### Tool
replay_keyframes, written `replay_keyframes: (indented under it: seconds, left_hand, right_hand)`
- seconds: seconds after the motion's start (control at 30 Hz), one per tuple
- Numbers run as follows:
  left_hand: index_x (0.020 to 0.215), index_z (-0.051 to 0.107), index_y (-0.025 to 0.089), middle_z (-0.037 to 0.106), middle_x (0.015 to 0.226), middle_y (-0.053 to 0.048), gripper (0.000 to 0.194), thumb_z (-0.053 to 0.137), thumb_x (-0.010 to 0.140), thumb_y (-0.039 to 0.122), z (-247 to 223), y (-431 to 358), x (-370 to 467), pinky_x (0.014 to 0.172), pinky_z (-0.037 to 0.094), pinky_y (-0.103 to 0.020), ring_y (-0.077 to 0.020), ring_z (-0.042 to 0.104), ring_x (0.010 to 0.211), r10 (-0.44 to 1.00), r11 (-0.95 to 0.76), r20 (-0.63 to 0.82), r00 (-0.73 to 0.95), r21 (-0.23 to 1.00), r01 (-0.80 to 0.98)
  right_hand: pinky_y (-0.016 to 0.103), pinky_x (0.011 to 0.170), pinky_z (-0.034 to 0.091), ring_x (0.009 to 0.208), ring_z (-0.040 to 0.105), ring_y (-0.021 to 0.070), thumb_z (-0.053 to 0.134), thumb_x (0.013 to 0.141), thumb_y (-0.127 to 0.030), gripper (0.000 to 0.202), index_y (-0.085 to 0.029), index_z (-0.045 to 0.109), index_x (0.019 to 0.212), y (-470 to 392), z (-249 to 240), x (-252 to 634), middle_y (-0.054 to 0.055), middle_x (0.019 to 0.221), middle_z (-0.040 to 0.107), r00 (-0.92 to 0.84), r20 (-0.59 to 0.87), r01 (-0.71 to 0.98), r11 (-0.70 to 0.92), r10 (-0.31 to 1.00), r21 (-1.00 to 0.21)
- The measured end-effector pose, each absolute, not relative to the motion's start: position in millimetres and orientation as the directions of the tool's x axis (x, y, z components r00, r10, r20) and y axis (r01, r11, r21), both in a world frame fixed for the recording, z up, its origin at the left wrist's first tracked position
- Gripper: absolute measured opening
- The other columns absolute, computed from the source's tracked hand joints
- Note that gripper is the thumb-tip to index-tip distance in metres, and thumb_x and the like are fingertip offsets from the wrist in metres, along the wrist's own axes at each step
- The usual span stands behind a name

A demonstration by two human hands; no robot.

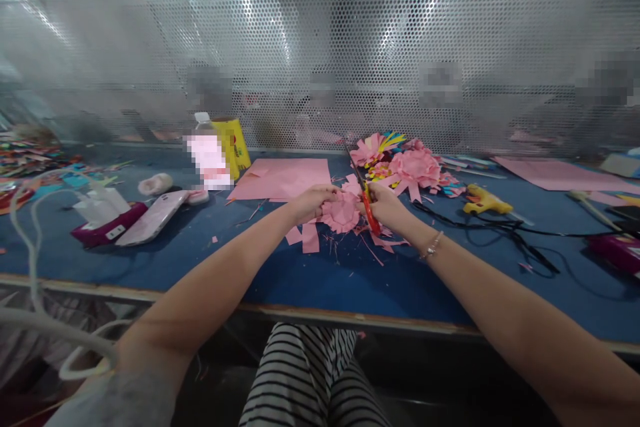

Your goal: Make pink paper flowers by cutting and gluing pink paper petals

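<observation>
Shows pink on the flower (341,213) mid-dial, orange-red on the scissors (371,216) at four o'clock, blue across the tabletop (285,283); yellow on the glue gun (483,199) at three, purple on the power strip (103,232) at nine, black-and-white stripes on the trousers (300,373) at six.

Right hand (389,206) partly hidden behind scissors (371,215); bottle label (209,159) blurred.

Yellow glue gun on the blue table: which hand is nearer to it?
Right. The right hand, holding orange-handled scissors, is left of the glue gun; the left hand is farther left, at the pink paper flower.
</observation>
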State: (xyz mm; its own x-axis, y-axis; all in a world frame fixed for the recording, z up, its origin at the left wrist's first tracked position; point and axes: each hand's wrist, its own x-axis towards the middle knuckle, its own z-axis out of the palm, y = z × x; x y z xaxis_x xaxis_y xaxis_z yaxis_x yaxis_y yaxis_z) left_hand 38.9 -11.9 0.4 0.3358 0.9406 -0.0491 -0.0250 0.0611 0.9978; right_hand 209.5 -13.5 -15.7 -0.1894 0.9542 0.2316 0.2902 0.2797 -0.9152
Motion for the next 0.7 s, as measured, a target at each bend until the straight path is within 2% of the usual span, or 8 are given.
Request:
replay_keyframes:
  seconds: [0.13,0.33,0.57,0.7]
  left_hand:
    - [0.068,0.055,0.013,0.049,0.056,0.003,0.017,0.050,0.055,0.002,0.0,-10.4,36.8,0.042,0.031,-0.016,-0.0026,0.042,0.045,0.926,0.036,-0.015,0.377,0.998,-0.048]
    - [0.070,0.050,0.012,0.056,0.058,0.001,0.019,0.061,0.056,0.007,-3.1,-9.6,30.4,0.058,0.044,-0.021,-0.0057,0.053,0.053,0.877,-0.022,0.023,0.480,1.000,-0.007]
    - [0.073,0.048,0.013,0.053,0.053,0.005,0.028,0.068,0.054,0.010,-2.9,-8.5,32.9,0.063,0.049,-0.026,-0.0065,0.055,0.052,0.909,-0.053,0.085,0.408,0.995,-0.090]
    - [0.077,0.052,0.010,0.056,0.057,0.002,0.031,0.071,0.053,0.014,-2.2,-8.0,35.7,0.063,0.049,-0.026,-0.0070,0.057,0.054,0.908,-0.076,0.123,0.400,0.988,-0.131]
  right_hand:
    - [0.020,0.042,0.030,0.044,0.039,0.0049,0.061,0.051,-0.019,0.029,-0.019,0.037,0.068,-12.6,-14.7,212.0,-0.009,0.053,0.041,-0.166,0.213,0.184,0.242,0.963,-0.952]
    - [0.019,0.045,0.034,0.044,0.041,0.0040,0.064,0.050,-0.018,0.030,-0.018,0.038,0.065,-14.8,-10.1,215.5,-0.010,0.051,0.040,-0.121,0.258,0.049,0.266,0.958,-0.963]
    - [0.019,0.044,0.037,0.042,0.041,0.0035,0.069,0.049,-0.025,0.033,-0.018,0.041,0.065,-18.1,-8.1,217.7,-0.009,0.050,0.040,-0.120,0.214,-0.089,0.205,0.969,-0.975]
    - [0.020,0.040,0.036,0.040,0.039,0.0042,0.071,0.047,-0.027,0.036,-0.019,0.039,0.060,-23.8,-4.9,216.0,-0.009,0.048,0.039,-0.126,0.170,-0.144,0.151,0.977,-0.978]
